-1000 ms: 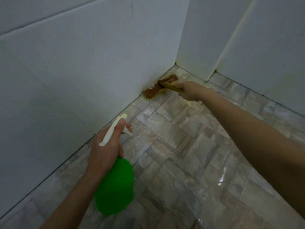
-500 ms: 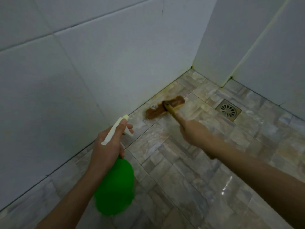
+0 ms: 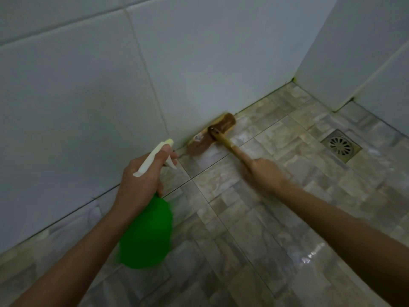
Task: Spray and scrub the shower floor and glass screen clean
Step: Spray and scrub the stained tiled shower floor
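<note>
The right hand (image 3: 264, 171) grips the brown wooden scrub brush (image 3: 211, 135); the left hand (image 3: 141, 180) holds the green spray bottle (image 3: 147, 233); push hard along the wall edge.

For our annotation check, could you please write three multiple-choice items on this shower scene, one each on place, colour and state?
1. Where is the brush head? A) at the foot of the wall B) in a bucket C) airborne
2. What colour is the spray bottle? A) blue B) green C) red
3. What is the right hand doing? A) hanging idle B) pressing the wall C) gripping the brush handle
Answers: A, the bristles meet the wall tile; B, its body is green; C, it curls round the handle.
</note>
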Demonstrator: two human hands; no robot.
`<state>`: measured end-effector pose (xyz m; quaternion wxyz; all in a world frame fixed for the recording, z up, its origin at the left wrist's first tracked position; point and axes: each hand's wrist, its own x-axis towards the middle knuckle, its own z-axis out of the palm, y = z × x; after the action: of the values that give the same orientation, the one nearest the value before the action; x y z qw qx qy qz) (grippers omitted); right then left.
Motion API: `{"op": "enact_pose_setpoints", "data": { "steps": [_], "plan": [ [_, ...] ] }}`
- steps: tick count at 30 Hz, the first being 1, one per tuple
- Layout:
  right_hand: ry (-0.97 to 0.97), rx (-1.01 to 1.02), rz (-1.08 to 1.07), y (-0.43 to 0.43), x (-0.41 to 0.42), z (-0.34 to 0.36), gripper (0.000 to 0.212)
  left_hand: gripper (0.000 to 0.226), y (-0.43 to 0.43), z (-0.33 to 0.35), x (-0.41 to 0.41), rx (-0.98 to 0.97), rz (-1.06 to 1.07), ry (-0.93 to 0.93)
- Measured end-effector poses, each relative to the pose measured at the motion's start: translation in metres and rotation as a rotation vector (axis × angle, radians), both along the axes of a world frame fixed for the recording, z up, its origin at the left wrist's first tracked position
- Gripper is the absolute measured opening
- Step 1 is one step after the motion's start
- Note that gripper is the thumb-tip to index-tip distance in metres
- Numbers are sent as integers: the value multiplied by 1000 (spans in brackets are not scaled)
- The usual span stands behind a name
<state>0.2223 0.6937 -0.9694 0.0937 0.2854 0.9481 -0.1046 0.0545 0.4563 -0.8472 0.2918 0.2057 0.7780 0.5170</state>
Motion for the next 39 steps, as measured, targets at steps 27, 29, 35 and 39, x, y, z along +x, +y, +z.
{"op": "enact_pose_setpoints", "data": {
  "steps": [27, 29, 35, 39],
  "plan": [
    [105, -8, -316, 159, 36, 21, 60, 45, -1, -13, -5, 37, -3, -22],
    [117, 2, -256, 172, 35, 29, 59, 39, 5, -11, -8, 43, -15, -36],
    [51, 21, -57, 187, 37, 24, 59, 51, 17, -16, -7, 52, -53, -67],
    [45, 64, -227, 215, 44, 45, 57, 43, 23, -13, -4, 64, -73, -65]
  ]
}}
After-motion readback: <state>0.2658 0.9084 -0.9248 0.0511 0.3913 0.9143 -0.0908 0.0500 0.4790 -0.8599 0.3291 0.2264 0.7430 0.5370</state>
